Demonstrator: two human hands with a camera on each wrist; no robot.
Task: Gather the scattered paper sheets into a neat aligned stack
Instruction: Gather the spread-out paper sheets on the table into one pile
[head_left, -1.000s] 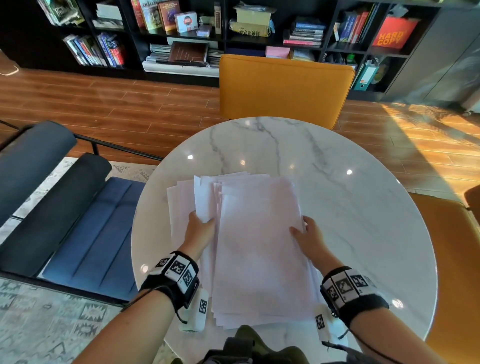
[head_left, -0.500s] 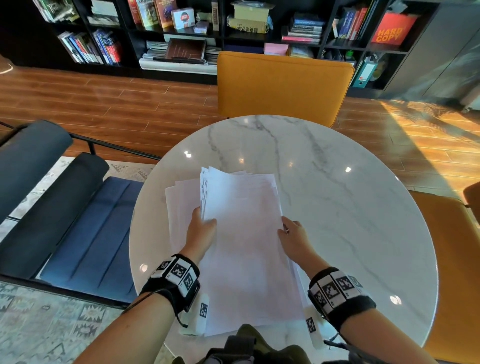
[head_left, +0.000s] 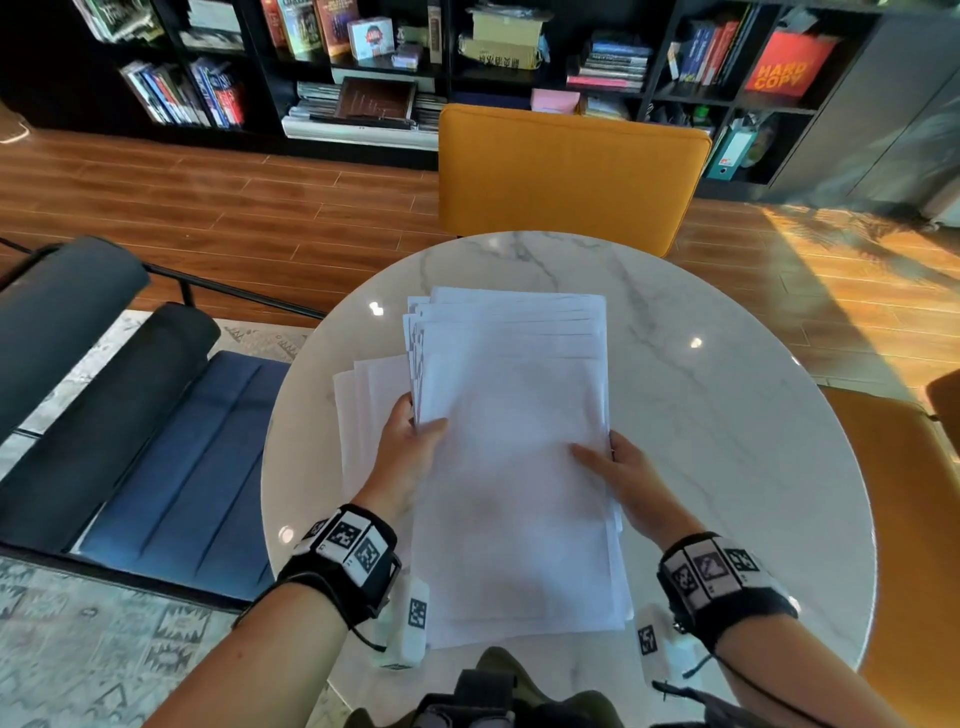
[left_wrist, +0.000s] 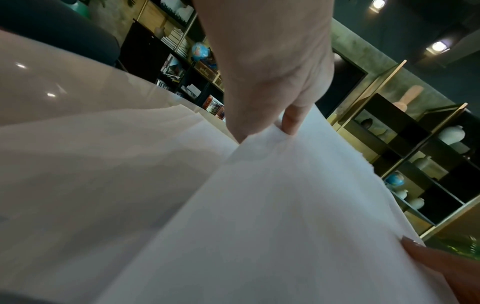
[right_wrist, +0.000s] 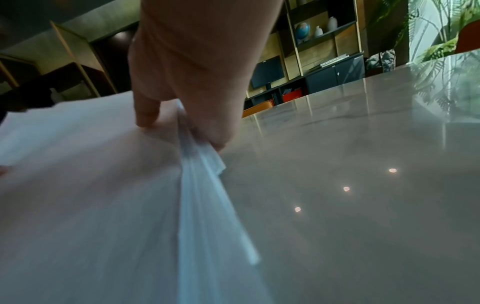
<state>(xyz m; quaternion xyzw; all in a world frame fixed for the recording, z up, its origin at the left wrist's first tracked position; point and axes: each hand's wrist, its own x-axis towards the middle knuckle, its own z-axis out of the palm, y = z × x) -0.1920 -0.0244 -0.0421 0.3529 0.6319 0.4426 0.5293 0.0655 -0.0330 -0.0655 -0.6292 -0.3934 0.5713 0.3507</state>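
Both hands held the paper stack (head_left: 511, 457) above the round marble table (head_left: 727, 415): the left hand (head_left: 410, 452) pinched its left edge, the right hand (head_left: 618, 467) its right edge. A few loose sheets (head_left: 363, 410) lay beneath at left. An orange chair (head_left: 566, 171) stood beyond the table.

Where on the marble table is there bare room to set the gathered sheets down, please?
The table is bare between the held stack and its right rim, beyond the right hand, and along the far rim by the orange chair. The left is crowded: loose sheets lie beside the left hand.
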